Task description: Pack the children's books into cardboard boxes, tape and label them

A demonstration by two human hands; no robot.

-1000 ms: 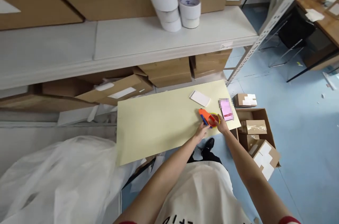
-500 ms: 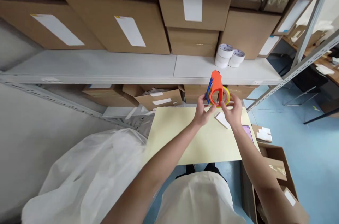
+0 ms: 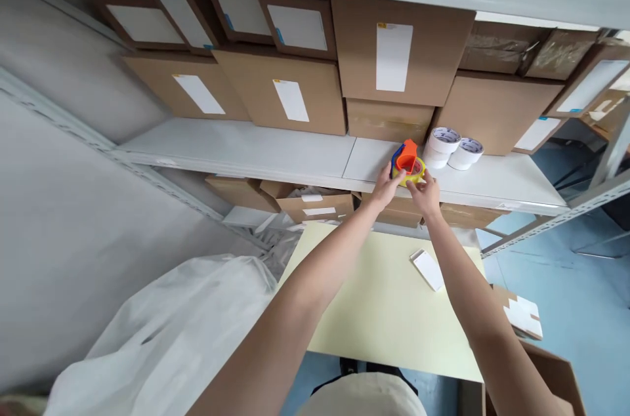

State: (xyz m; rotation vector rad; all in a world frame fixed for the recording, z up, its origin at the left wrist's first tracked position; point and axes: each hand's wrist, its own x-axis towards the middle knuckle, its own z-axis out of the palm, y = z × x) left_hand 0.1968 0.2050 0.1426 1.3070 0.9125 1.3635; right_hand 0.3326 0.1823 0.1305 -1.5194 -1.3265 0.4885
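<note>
An orange and blue tape dispenser point(image 3: 408, 151) with a yellow-edged roll of tape point(image 3: 414, 174) in it is at the front of the grey shelf point(image 3: 305, 150). My left hand point(image 3: 385, 186) grips its left side, fingers closed around the blue part. From the right, my right hand point(image 3: 426, 195) holds the roll's side between thumb and fingers. Whether the dispenser rests on the shelf or is just above it, I cannot tell. Close by on the right stand several white tape rolls point(image 3: 436, 157), some of them stacked.
Cardboard boxes point(image 3: 290, 98) with white labels line the shelf's back. Below is a pale yellow table point(image 3: 374, 298) with a white slim box point(image 3: 428, 270). White sheeting point(image 3: 172, 324) lies at left; an open carton point(image 3: 546, 370) stands at lower right.
Both hands have carried the tape dispenser forward from above the table to the shelf, left of the white tape rolls. The camera view has tilted up.
</note>
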